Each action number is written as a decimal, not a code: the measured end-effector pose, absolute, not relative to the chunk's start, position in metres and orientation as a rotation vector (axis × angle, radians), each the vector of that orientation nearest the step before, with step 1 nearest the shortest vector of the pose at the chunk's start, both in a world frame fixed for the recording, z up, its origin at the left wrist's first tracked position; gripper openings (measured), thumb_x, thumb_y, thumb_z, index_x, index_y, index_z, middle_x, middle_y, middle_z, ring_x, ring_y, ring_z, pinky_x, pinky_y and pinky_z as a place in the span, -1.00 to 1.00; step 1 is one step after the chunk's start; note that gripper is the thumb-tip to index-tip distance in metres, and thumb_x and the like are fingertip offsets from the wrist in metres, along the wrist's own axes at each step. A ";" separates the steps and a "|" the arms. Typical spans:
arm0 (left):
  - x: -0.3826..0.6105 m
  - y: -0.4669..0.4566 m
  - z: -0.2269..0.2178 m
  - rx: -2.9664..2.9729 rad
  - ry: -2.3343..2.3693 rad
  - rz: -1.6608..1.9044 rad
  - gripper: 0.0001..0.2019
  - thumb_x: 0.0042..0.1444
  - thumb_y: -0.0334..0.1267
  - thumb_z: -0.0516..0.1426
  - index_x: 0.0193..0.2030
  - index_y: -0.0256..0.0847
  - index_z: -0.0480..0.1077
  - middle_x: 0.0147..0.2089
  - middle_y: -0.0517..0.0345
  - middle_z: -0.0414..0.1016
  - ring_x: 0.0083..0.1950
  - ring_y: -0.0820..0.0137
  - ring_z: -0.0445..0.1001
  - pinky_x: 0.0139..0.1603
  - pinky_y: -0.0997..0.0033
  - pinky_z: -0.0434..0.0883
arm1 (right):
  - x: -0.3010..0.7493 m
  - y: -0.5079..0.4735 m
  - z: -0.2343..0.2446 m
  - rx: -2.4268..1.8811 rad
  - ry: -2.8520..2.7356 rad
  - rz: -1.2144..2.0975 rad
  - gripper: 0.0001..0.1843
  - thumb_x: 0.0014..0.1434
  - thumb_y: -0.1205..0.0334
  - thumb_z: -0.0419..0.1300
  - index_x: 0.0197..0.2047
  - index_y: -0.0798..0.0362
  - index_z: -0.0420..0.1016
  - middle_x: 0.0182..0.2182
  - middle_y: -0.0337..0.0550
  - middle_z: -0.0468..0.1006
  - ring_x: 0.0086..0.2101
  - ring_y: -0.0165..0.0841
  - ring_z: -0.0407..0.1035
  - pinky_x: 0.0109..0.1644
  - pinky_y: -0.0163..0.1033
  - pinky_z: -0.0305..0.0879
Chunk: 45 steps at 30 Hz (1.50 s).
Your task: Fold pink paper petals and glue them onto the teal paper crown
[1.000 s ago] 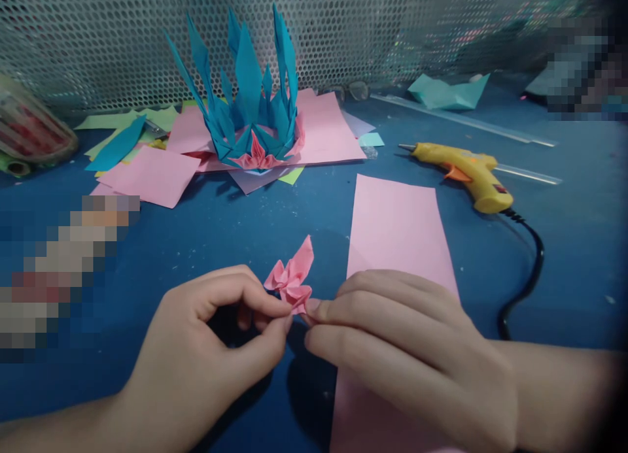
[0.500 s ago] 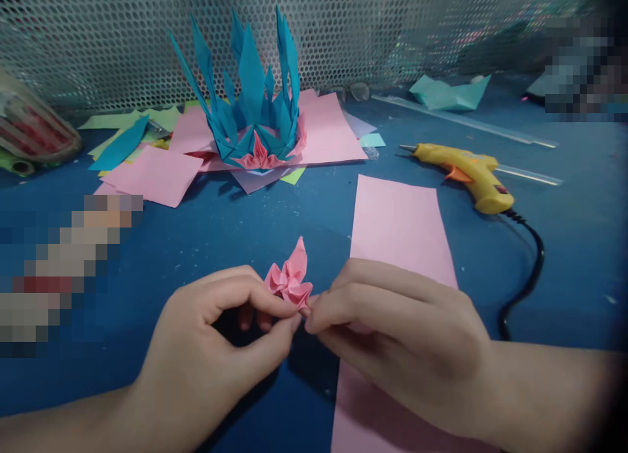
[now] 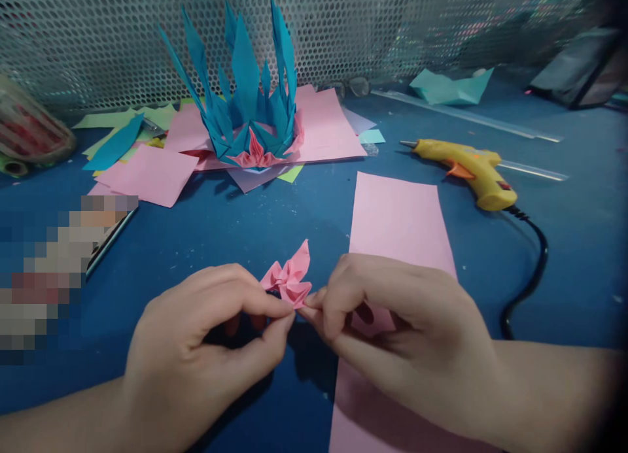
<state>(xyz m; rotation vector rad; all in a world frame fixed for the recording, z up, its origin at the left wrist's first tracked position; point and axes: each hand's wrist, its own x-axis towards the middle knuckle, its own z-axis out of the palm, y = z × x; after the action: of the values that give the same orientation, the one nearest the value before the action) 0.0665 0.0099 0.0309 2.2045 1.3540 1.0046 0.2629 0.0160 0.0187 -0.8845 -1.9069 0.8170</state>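
Note:
A small folded pink paper flower [image 3: 289,280] stands between my two hands, low in the middle of the view. My left hand [image 3: 206,348] pinches its left base with thumb and forefinger. My right hand [image 3: 397,329] pinches its right base with curled fingers and rests on a long pink paper strip [image 3: 397,221]. Both hands are closed on the flower. Behind them stands a tall blue paper crown [image 3: 243,100] with pointed spikes and a pink flower at its front.
Loose pink, green and blue paper sheets [image 3: 147,172] lie around the crown on the blue table [image 3: 275,211]. A yellow glue gun [image 3: 471,168] with a black cord lies at the right. A perforated metal screen [image 3: 373,28] closes the back.
My right hand's fingers have curled more tightly and shifted slightly left at the flower's base. The pink flower has turned a little. My left hand keeps its pinch.

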 end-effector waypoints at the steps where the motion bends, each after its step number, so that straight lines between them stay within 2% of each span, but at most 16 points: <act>1: 0.067 0.010 0.031 2.196 1.361 1.006 -0.83 -0.01 -0.44 0.19 -0.48 -0.05 0.51 -0.56 0.43 0.54 -0.61 0.60 0.38 -0.59 0.62 0.30 | 0.262 0.016 0.019 -0.888 -1.902 0.827 -0.75 0.07 0.59 0.16 -0.47 0.04 0.41 -0.50 -0.34 0.52 -0.53 -0.57 0.36 -0.51 -0.47 0.24; 7: 0.066 0.009 0.030 2.126 1.375 0.958 -0.81 0.00 -0.45 0.18 -0.45 -0.01 0.49 -0.51 0.50 0.52 -0.61 0.65 0.34 -0.60 0.70 0.25 | 0.258 0.014 0.017 -0.910 -1.855 0.855 -0.76 0.05 0.59 0.19 -0.47 0.06 0.40 -0.51 -0.37 0.51 -0.53 -0.62 0.33 -0.47 -0.54 0.22; 15: 0.067 0.008 0.029 2.163 1.341 1.016 -0.83 -0.03 -0.45 0.19 -0.46 -0.05 0.50 -0.51 0.48 0.53 -0.59 0.66 0.34 -0.57 0.72 0.27 | 0.263 0.015 0.012 -0.825 -1.868 0.915 -0.68 0.08 0.61 0.20 -0.47 0.03 0.24 -0.52 -0.43 0.38 -0.47 -0.61 0.35 -0.43 -0.55 0.22; 25: 0.066 0.006 0.027 2.168 1.299 1.050 -0.83 -0.01 -0.45 0.23 -0.37 -0.06 0.55 -0.51 0.43 0.52 -0.61 0.65 0.32 -0.59 0.69 0.27 | 0.265 0.013 0.012 -0.764 -1.951 0.718 -0.66 0.15 0.60 0.20 -0.44 0.02 0.19 -0.53 -0.42 0.34 -0.47 -0.61 0.34 -0.41 -0.53 0.27; 28: 0.066 0.006 0.026 2.175 1.270 1.032 -0.83 0.03 -0.45 0.21 -0.36 -0.06 0.54 -0.50 0.42 0.53 -0.58 0.63 0.37 -0.57 0.68 0.29 | 0.265 0.013 0.011 -0.766 -1.959 0.698 -0.67 0.17 0.58 0.21 -0.44 0.02 0.22 -0.52 -0.40 0.36 -0.46 -0.60 0.34 -0.40 -0.52 0.28; 32: 0.065 0.007 0.025 2.172 1.268 1.031 -0.82 0.02 -0.47 0.19 -0.42 -0.07 0.51 -0.54 0.42 0.47 -0.60 0.62 0.36 -0.58 0.67 0.29 | 0.265 0.013 0.010 -0.775 -1.975 0.741 -0.72 0.20 0.55 0.23 -0.44 0.04 0.31 -0.46 -0.33 0.51 -0.41 -0.59 0.38 -0.38 -0.54 0.30; 36: 0.063 0.008 0.025 2.165 1.258 1.046 -0.83 0.02 -0.47 0.18 -0.44 -0.09 0.51 -0.58 0.41 0.41 -0.62 0.61 0.33 -0.62 0.65 0.27 | 0.266 0.011 0.015 -0.803 -1.952 0.825 -0.71 0.18 0.54 0.24 -0.45 0.05 0.29 -0.40 -0.31 0.57 -0.41 -0.61 0.41 -0.44 -0.57 0.27; 40: 0.063 0.006 0.025 2.229 1.154 1.039 -0.83 0.06 -0.49 0.17 -0.44 -0.13 0.47 -0.57 0.39 0.42 -0.58 0.61 0.40 -0.53 0.68 0.35 | 0.266 0.011 0.019 -0.808 -1.955 0.853 -0.69 0.16 0.56 0.23 -0.45 0.02 0.25 -0.39 -0.34 0.57 -0.42 -0.61 0.40 -0.46 -0.58 0.27; 45: 0.065 0.006 0.028 2.274 1.078 1.012 -0.78 0.09 -0.52 0.13 -0.51 -0.17 0.42 -0.61 0.34 0.42 -0.60 0.59 0.40 -0.54 0.67 0.37 | 0.266 0.011 0.013 -0.696 -1.980 0.897 -0.63 0.18 0.63 0.15 -0.46 0.01 0.16 -0.39 -0.32 0.52 -0.36 -0.56 0.41 -0.28 -0.49 0.40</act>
<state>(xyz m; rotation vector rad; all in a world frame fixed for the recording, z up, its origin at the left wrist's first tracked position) 0.0649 0.0055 0.0275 2.2743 1.0776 1.0121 0.2664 0.0113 0.0135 -0.6962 -1.9797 0.8969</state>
